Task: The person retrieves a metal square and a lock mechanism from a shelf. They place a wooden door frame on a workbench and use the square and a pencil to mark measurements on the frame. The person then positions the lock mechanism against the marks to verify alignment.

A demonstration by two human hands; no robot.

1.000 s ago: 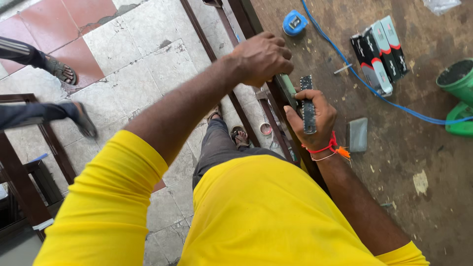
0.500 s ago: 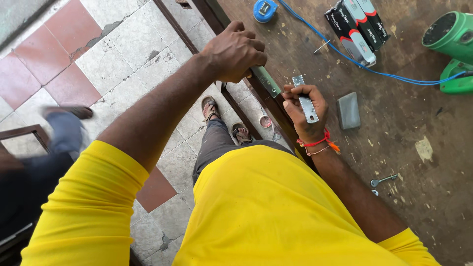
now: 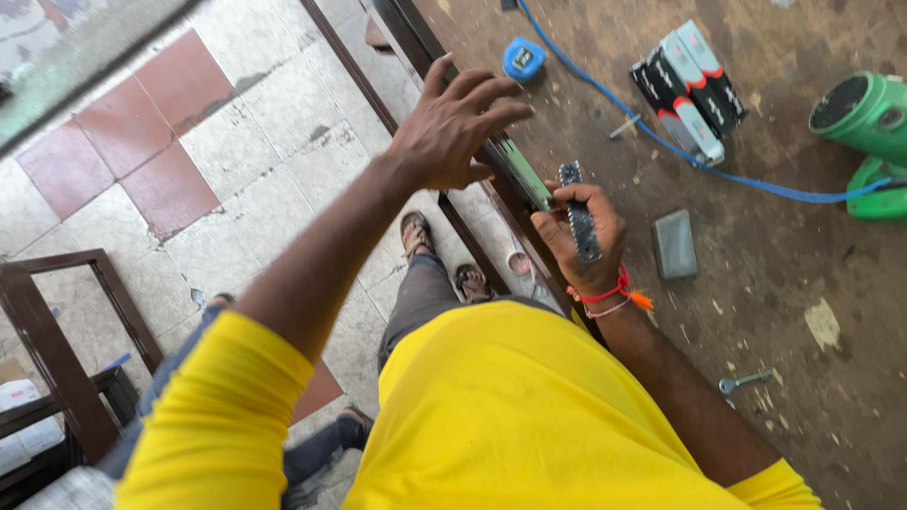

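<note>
Two hands work at a dark wooden door (image 3: 756,312) lying flat. Its far side is cut off at three o'clock. Right hand (image 3: 578,231) is closed round a dark metal lock plate (image 3: 578,212). Left hand (image 3: 453,127), fingers spread, presses the door's edge by the steel lock faceplate (image 3: 521,170). At two o'clock, a green bucket (image 3: 864,109); its contents cannot be made out.

Three flat rectangular retail boxes (image 3: 690,90), black and pale grey with red accents, lay side by side, touching, on the brown worktop near its far edge. A blue cable ran just beside them. No signs or screens were visible.
</note>
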